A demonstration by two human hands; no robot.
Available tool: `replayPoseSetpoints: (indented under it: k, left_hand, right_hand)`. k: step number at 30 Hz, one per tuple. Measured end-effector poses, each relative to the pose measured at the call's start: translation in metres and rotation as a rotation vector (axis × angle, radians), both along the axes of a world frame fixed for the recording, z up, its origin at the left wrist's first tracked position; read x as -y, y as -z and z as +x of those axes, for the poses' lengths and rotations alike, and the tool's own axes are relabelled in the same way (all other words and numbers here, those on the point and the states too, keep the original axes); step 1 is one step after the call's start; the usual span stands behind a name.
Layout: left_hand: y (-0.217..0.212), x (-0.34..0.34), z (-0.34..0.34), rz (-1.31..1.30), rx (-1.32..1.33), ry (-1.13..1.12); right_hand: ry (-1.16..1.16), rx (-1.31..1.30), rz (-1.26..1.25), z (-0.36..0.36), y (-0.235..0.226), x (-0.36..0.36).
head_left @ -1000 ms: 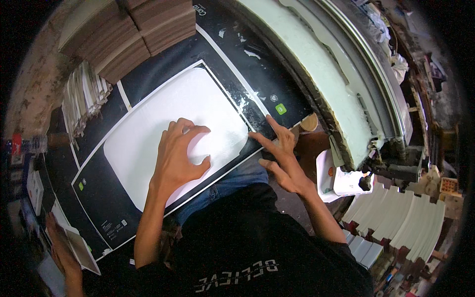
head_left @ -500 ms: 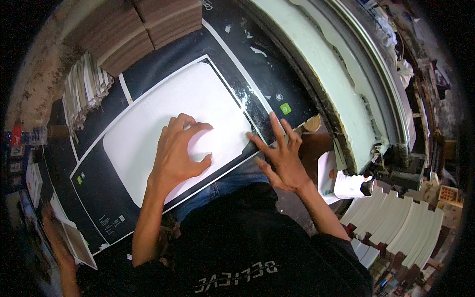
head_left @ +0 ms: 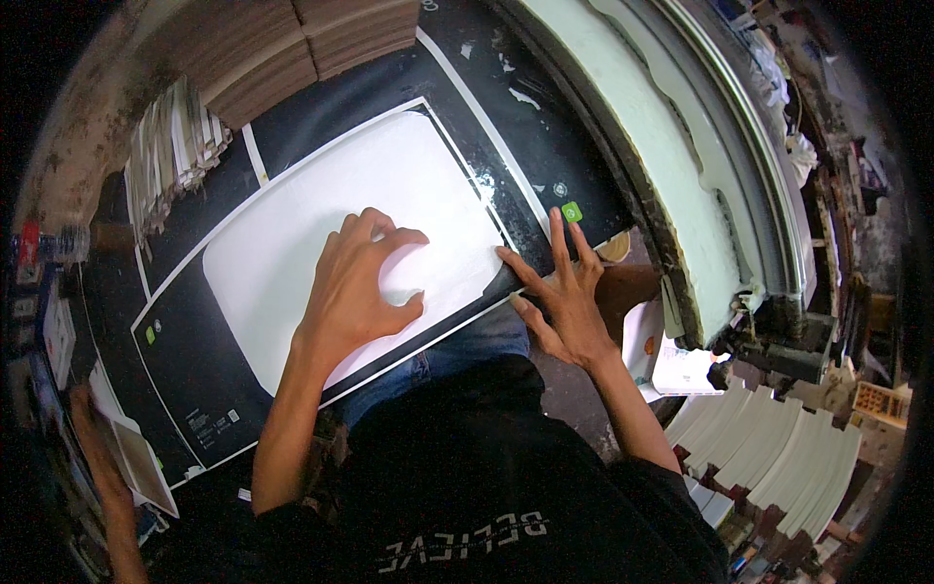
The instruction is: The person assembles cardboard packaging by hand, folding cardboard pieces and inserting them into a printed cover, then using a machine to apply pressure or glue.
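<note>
A white board [head_left: 292,229] with rounded corners lies on a black printed sheet [head_left: 175,389] edged in white. My left hand [head_left: 360,277] rests over the board's near middle, thumb and fingers apart in a wide curve, with nothing between them. Near the board's right end, my right hand [head_left: 569,307] is spread open. Its index fingertip is by the board's right corner, and its longer fingers reach over the dark surface beside a small green square label [head_left: 572,211]. The right thumb lies at the sheet's near edge.
A large roller machine [head_left: 671,156] with a pale drum curves along the right. Tall stacks of brown board [head_left: 243,58] and a bundle of strips [head_left: 175,151] stand at the far left. Another person's arm [head_left: 112,477] is at lower left. Pale stacked pieces [head_left: 769,448] sit at lower right.
The whole view has shifted and turned slightly. My left hand stays over the white board; my right thumb has drawn back to the sheet's near edge.
</note>
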State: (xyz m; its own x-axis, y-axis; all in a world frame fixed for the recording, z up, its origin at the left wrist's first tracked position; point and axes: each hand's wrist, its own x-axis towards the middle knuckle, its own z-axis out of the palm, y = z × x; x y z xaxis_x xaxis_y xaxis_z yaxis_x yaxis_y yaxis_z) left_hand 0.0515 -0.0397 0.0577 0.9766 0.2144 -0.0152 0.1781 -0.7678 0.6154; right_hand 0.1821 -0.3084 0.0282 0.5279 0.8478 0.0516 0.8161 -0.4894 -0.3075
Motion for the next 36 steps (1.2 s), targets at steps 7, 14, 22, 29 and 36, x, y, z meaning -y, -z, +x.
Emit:
replayPoseSetpoints:
  k: [7,14,22,29,36]
  left_hand:
    - [0.009,-0.010,-0.023,-0.027,0.136,-0.081]
    - [-0.023,-0.113,-0.136,0.125,-0.035,-0.265]
    - [0.007,-0.118,-0.182,0.107,-0.069,-0.272]
    - [0.021,-0.123,-0.189,0.080,0.002,-0.269]
    - [0.022,-0.130,-0.191,0.059,0.044,-0.237]
  right_hand:
    - [-0.093,-0.172,0.031,-0.024,-0.008,-0.012]
    - [-0.301,-0.357,0.059,-0.088,-0.046,-0.063]
    - [-0.745,-0.158,-0.012,-0.162,-0.011,-0.160]
    - [-0.775,-0.062,-0.085,-0.167,-0.002,-0.162]
    - [-0.778,-0.025,-0.076,-0.165,-0.010,-0.177]
